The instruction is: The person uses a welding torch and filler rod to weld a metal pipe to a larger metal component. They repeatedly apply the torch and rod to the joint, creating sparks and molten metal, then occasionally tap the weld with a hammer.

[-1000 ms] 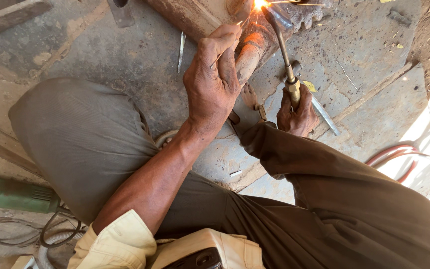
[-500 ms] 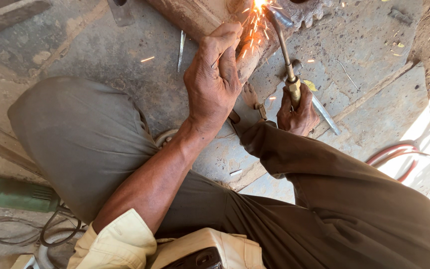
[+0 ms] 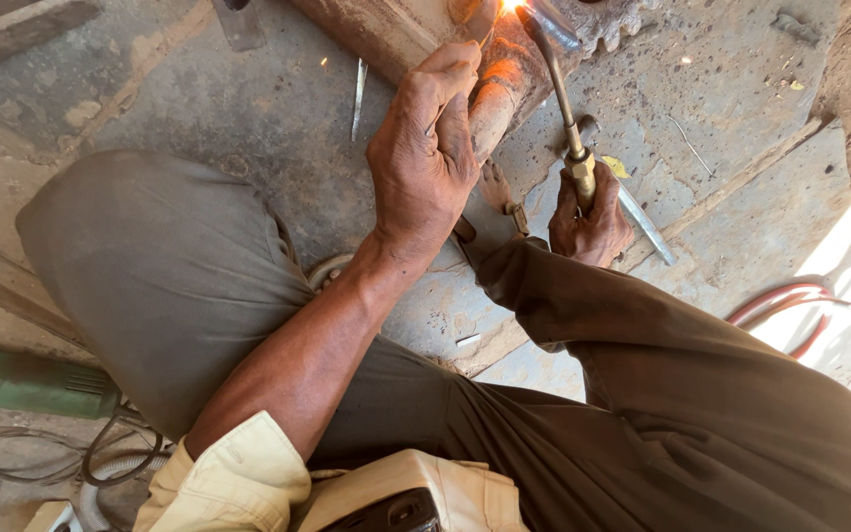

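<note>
Rough concrete floor [image 3: 199, 108], grey and stained, is filling the scene, and a person is sitting low on it with both knees spread. At the far edge a rusty metal workpiece [image 3: 396, 30] is lying on the floor, and a bright flame [image 3: 514, 5] is burning against it. The right hand [image 3: 591, 219] is gripping the brass handle of a gas torch [image 3: 568, 128]; its fingers are clenched around the handle, and the thin torch neck is rising far toward the flame. The left hand [image 3: 425, 163] is reaching to the workpiece just left of the flame. Its fingers are pinched together near the glowing spot, seemingly on a thin rod, but I cannot tell this for sure. A flat metal strip [image 3: 647, 225] is lying on the floor just right of the right hand. At the near left a green power tool [image 3: 27, 382] is resting with its cable, and red hoses [image 3: 810, 296] are curving at the right side.
</note>
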`<state>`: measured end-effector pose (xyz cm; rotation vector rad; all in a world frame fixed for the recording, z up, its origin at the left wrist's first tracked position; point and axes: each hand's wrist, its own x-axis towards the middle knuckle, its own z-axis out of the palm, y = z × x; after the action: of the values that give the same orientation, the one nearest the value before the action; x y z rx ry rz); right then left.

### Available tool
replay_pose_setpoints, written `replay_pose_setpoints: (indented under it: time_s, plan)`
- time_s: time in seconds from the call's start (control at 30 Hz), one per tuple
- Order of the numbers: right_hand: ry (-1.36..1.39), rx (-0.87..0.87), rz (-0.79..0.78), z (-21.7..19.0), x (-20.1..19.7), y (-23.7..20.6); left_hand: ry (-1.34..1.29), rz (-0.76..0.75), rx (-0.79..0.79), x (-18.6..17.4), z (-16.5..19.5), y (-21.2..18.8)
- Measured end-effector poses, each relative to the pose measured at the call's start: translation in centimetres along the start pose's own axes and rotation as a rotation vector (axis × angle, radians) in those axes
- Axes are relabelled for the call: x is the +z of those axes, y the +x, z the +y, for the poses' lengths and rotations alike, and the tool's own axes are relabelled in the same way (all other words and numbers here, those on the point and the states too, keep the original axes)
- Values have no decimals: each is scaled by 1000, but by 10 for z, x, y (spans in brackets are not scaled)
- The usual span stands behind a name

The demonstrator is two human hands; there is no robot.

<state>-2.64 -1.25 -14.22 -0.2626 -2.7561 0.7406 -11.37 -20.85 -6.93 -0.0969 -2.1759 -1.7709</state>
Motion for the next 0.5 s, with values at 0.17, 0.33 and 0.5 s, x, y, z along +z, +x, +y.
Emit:
replay_pose_setpoints:
  time_s: [0.17,0.33,0.5]
  plan:
    - [8,6,-3,3,1,0,7,-9,-12,0,-2,-2]
    - [3,14,1,7,-1,-2,-13,-15,-1,0,-4,-3]
    - [-9,20,5,6,-1,0,-11,-25,25,0,-3,-3]
